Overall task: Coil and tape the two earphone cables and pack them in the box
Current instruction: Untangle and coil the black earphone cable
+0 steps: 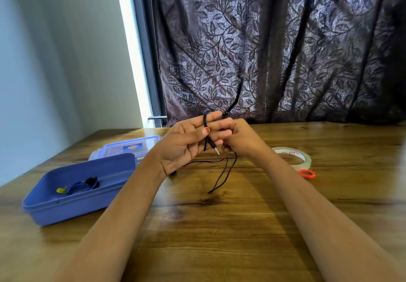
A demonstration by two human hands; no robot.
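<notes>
Serving as a spool, the left hand (186, 143) is holding its fingers out flat and together above the brown wooden surface (219, 237), with the thin black earphone cable (222, 172) looped across them near the tips; its grip is therefore stretched out rather than clenched, though the thumb is pressing the cable's plug end against the fingers so the first turns are not slipping. Meeting it fingertip to fingertip, the right hand (241, 139) is curled, its grip pinched on the running part of the same cable, apparently feeding it round the left fingers. Slack is hanging from between the hands and trailing in loose strands on the surface, so most of this cable is probably not coiled yet. Sitting open by the left forearm is the rectangular blue plastic box (66, 207), placed within easy reach; inside it is lying a coiled blue earphone cable (79, 186) with a yellow piece at one end, which suggests one of the two is already packed. Its translucent blue-rimmed lid (129, 147) is resting just behind the box. Waiting near the right forearm are the roll of clear adhesive tape (294, 156) and, just beside it, a small orange ring-shaped object (306, 174), handy for binding the coil once finished.
</notes>
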